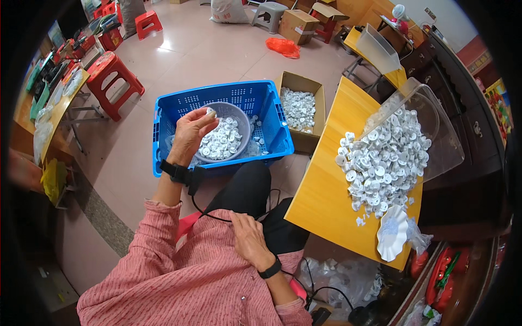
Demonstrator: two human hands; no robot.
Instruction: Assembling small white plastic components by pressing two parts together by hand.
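My left hand (191,133) is raised over the blue plastic crate (217,92), thumb and fingers closed in a pinch on a small white plastic part (211,112). Below it, inside the crate, a grey-purple basin (244,125) holds a heap of similar white round parts (222,140). My right hand (251,237) lies on my lap against the pink knitted top, its fingers stretched out and nothing visible in them. To my right, a yellow wooden table (315,195) bears a large pile of the white parts (386,163), spilling from a clear plastic bin (448,146) tipped on its side.
A cardboard box (318,103) with more small white pieces stands right of the crate. A white scalloped dish (392,233) sits at the table's near edge. A red stool (111,84) stands left; black cables (331,288) run beside my lap. Dark cabinets (473,125) line the right.
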